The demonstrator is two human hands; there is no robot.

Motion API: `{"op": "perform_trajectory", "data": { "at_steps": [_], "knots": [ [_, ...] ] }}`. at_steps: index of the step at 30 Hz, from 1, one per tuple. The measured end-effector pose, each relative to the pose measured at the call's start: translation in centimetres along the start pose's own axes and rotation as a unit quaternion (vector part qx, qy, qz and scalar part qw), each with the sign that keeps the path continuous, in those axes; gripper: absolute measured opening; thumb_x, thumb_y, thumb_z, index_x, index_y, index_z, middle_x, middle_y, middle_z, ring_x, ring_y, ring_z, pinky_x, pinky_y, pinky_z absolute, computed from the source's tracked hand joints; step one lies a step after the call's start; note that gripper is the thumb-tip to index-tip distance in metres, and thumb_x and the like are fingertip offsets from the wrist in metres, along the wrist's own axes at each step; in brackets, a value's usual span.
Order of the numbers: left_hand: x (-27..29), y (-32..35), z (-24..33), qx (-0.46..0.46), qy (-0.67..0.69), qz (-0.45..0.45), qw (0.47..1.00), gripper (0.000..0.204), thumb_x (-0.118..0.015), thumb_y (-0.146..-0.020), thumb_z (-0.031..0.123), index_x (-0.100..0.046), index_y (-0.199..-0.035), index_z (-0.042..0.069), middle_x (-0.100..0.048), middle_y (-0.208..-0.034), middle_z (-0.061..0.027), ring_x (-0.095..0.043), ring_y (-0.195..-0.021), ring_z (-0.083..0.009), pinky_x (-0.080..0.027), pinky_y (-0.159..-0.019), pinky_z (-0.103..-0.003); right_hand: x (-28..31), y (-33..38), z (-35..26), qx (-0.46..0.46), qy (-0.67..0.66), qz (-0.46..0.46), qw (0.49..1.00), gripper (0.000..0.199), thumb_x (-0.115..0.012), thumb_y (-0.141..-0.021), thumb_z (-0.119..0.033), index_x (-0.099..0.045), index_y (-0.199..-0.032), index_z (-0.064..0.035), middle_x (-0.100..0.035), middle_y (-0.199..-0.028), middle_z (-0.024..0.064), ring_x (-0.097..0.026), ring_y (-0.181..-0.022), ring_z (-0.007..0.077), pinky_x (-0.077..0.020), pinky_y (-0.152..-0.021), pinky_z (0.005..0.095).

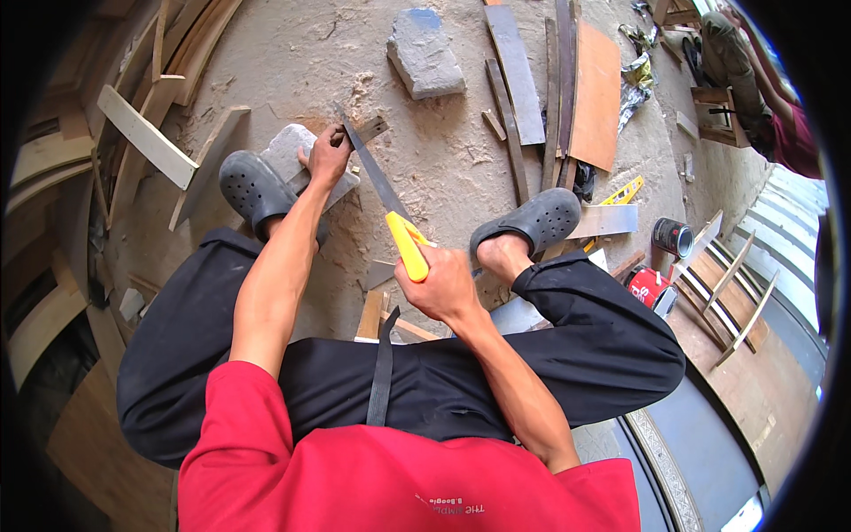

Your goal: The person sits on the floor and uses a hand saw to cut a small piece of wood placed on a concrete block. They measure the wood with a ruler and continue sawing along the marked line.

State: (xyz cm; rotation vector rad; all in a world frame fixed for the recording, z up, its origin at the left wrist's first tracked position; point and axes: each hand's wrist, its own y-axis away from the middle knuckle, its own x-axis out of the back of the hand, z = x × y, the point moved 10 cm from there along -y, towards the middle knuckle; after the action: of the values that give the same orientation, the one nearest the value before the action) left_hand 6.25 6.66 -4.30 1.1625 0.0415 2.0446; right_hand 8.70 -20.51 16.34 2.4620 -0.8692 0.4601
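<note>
My right hand (441, 288) is closed round the yellow handle of a handsaw (378, 183). Its blade slants up and to the left, and the tip lies beside my left hand (326, 160). That hand grips a short piece of wood (372, 129), whose far end sticks out on the right of the blade. Whether the teeth touch the wood cannot be made out. Beneath my left hand lies a pale stone block (288, 151), next to my left foot in a grey clog (253, 188). My right clog (532, 222) stands on the other side.
A second concrete block (425, 58) lies ahead. Wooden strips (517, 80) and an orange-brown board (594, 97) lie front right, near a yellow spirit level (623, 191) and cans (672, 238). Curved wooden pieces (146, 137) crowd the left. Another person (740, 75) is at the far right.
</note>
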Motion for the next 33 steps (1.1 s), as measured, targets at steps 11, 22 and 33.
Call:
{"op": "perform_trajectory", "data": {
  "at_steps": [11, 22, 33],
  "knots": [
    [0.0, 0.4, 0.3, -0.017, 0.008, 0.039, 0.999, 0.029, -0.058, -0.090, 0.041, -0.068, -0.109, 0.023, -0.075, -0.098, -0.0020, -0.067, -0.095, -0.0198, -0.022, -0.094, -0.042, -0.1, 0.6, -0.9, 0.014, 0.012, 0.002, 1.000, 0.026, -0.066, -0.082, -0.022, -0.064, -0.075, 0.0026, -0.060, -0.064, 0.0234, -0.061, -0.058, 0.0406, -0.0493, -0.055, 0.0442],
    [-0.5, -0.3, -1.0, 0.017, 0.045, 0.017, 0.999, 0.026, -0.058, -0.089, 0.040, -0.071, -0.104, 0.024, -0.075, -0.094, -0.0003, -0.066, -0.092, -0.0165, -0.022, -0.090, -0.041, 0.2, 0.9, -0.7, 0.018, 0.005, -0.011, 1.000, 0.027, -0.066, -0.083, -0.022, -0.063, -0.073, 0.0030, -0.060, -0.063, 0.0223, -0.061, -0.057, 0.0400, -0.0487, -0.055, 0.0437],
    [-0.6, -0.9, -1.5, 0.001, 0.060, 0.021, 0.998, 0.027, -0.059, -0.088, 0.041, -0.071, -0.104, 0.024, -0.075, -0.098, -0.0006, -0.065, -0.095, -0.0152, -0.021, -0.093, -0.042, 0.8, 2.5, 0.0, -0.008, -0.013, -0.030, 0.999, 0.025, -0.067, -0.082, -0.020, -0.063, -0.074, 0.0029, -0.059, -0.061, 0.0217, -0.060, -0.055, 0.0371, -0.0471, -0.055, 0.0420]
  ]
}}
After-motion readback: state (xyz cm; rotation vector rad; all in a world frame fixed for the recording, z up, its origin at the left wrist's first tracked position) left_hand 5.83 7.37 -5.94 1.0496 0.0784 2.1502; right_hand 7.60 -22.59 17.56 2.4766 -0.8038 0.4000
